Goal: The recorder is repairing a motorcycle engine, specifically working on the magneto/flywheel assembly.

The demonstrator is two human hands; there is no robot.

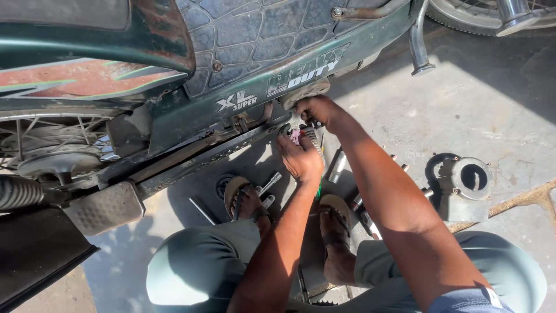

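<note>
Knees in grey-green trousers [197,272] fill the bottom of the view, the person squatting in sandals [246,200] on the concrete floor [492,110], both forearms stretched forward to the underside of a dark green moped [191,110] that lies across the upper half of the picture, its spoked rear wheel [40,139] at the left edge and its textured footrest plate [104,208] hanging low; next in size, off to the right on the floor, a detached round metal engine cover [463,185] lies well apart from the bike, which suggests that part of the stripping down is already done, while the work under the frame looks unfinished since both hands are busy there; smaller tools, among them a socket [337,165] and a wrench [271,182], lie scattered between and beside the feet; the left hand [301,153] is curled around a small pinkish piece and what seems to be a tool shaft just under the frame rail, and the right hand [315,110] is clenched on something up against the engine area beneath the side panel, though what exactly it grips is hidden by the fingers and shadow
</note>
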